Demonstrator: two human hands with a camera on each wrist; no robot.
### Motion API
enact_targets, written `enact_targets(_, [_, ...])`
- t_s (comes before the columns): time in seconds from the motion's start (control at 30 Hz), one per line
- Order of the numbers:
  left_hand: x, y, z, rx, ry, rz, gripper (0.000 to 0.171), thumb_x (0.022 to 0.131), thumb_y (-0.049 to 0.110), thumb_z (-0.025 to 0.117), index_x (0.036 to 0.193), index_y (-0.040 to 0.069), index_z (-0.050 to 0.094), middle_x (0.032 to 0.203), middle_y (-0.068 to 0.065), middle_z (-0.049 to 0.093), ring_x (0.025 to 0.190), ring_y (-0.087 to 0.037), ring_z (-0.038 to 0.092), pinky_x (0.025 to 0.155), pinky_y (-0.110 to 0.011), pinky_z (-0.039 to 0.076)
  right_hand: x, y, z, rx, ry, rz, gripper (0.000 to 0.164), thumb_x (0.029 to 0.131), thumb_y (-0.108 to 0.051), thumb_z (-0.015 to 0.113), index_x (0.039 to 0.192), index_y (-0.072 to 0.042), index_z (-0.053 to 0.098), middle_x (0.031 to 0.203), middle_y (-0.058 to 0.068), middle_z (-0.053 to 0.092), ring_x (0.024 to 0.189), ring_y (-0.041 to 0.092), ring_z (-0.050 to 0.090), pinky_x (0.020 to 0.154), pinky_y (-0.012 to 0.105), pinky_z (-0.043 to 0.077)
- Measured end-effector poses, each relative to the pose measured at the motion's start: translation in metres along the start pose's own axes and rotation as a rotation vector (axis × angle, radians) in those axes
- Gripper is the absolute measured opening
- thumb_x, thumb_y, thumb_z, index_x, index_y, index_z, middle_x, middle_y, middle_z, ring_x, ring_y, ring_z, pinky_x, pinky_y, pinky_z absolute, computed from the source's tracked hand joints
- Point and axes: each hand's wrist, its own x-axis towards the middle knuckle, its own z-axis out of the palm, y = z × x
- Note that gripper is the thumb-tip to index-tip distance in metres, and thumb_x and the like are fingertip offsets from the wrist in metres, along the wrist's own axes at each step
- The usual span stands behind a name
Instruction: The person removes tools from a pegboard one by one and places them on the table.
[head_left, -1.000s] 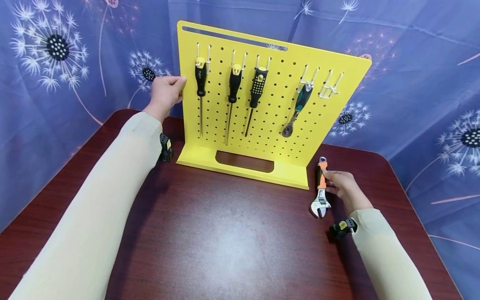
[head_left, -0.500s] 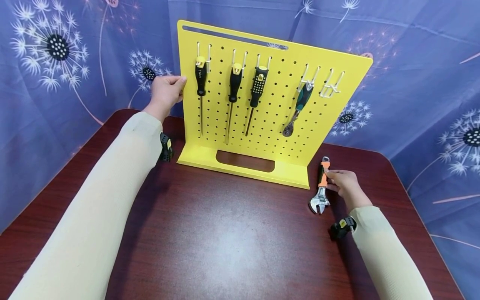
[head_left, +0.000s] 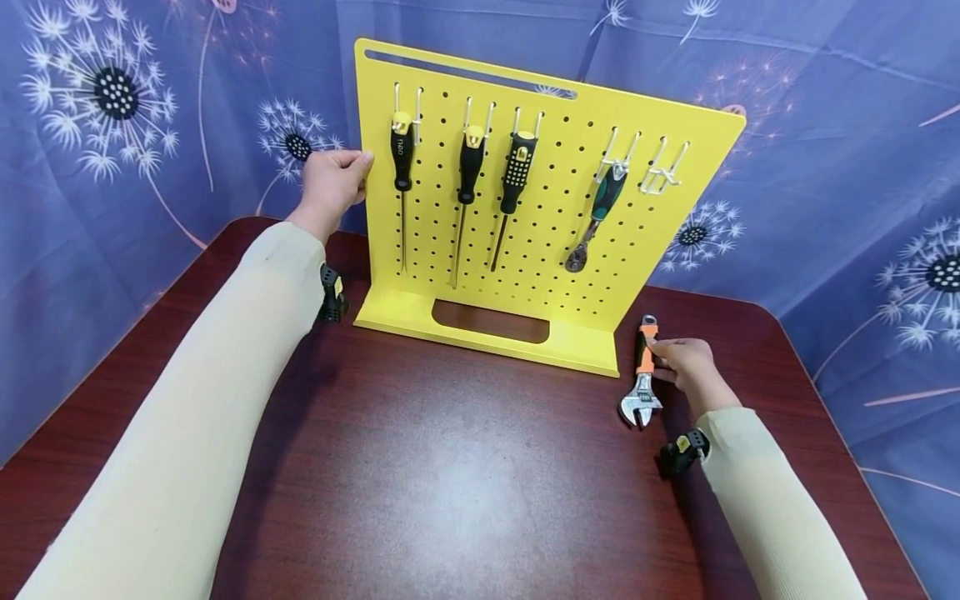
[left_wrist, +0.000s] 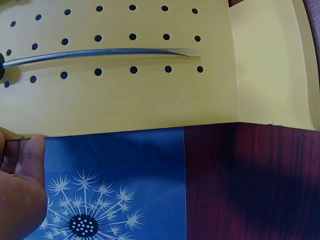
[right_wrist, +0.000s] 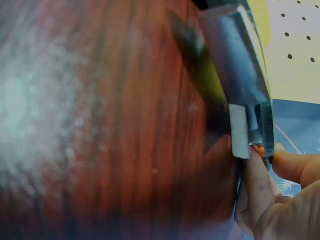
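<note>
My left hand (head_left: 333,185) pinches the left edge of the yellow pegboard (head_left: 540,171) between thumb and fingers. In the left wrist view the thumb and fingers (left_wrist: 33,160) grip that edge below a screwdriver shaft (left_wrist: 110,53). Right of the board's foot, my right hand (head_left: 686,365) holds an adjustable wrench (head_left: 644,371) by its orange and black handle. The wrench's jaw end points toward me, its holed end away. Seen from the right wrist, the metal head (right_wrist: 237,65) looms large in front of the thumb and fingers (right_wrist: 260,185), close over the table.
Black-and-yellow screwdrivers (head_left: 402,150) (head_left: 471,162) (head_left: 517,167) and a green-handled ratchet (head_left: 604,196) hang on the board's hooks. The rightmost hook (head_left: 662,171) holds nothing. The board stands on a dark red wooden table (head_left: 450,467), with a blue dandelion-print cloth (head_left: 225,100) behind.
The wrench and right hand have shifted only slightly, a little away from me and then slightly back. The left hand stays on the board's edge.
</note>
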Motion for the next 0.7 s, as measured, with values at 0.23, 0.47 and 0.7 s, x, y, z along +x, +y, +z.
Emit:
enact_targets(0.23, [0.0003, 0.0010, 0.0002, 0.008, -0.006, -0.010, 0.036, 0.103, 0.026, 0.062, 0.132, 0.007, 0.068, 0.086, 0.009, 0.060, 0.078, -0.008, 0.053, 0.069, -0.017, 0.047, -0.0026, -0.0020, 0.0029, -0.019, 0.039, -0.002, 0.021, 0.103, -0.012, 0.058, 0.119, 0.000, 0.063, 0.104, 0.002, 0.052, 0.073, 0.006, 0.053, 0.062, 0.018, 0.057])
enact_targets(0.47, [-0.0003, 0.0000, -0.0002, -0.001, -0.008, -0.001, 0.031, 0.103, 0.026, 0.061, 0.125, 0.008, 0.073, 0.082, 0.006, 0.055, 0.072, -0.009, 0.049, 0.065, -0.018, 0.043, -0.0036, -0.0028, 0.0046, -0.062, 0.056, -0.028, 0.016, 0.103, -0.011, 0.059, 0.110, 0.001, 0.066, 0.104, 0.004, 0.054, 0.070, 0.007, 0.053, 0.060, 0.018, 0.057])
enact_targets(0.7, [0.0004, -0.0013, -0.0012, -0.033, -0.005, 0.009, 0.019, 0.102, 0.025, 0.063, 0.103, 0.012, 0.076, 0.076, 0.005, 0.052, 0.065, -0.009, 0.045, 0.060, -0.018, 0.040, -0.0012, -0.0024, 0.0057, -0.068, 0.063, -0.026, 0.020, 0.102, -0.011, 0.059, 0.114, 0.004, 0.065, 0.105, 0.005, 0.054, 0.073, 0.008, 0.052, 0.059, 0.019, 0.057])
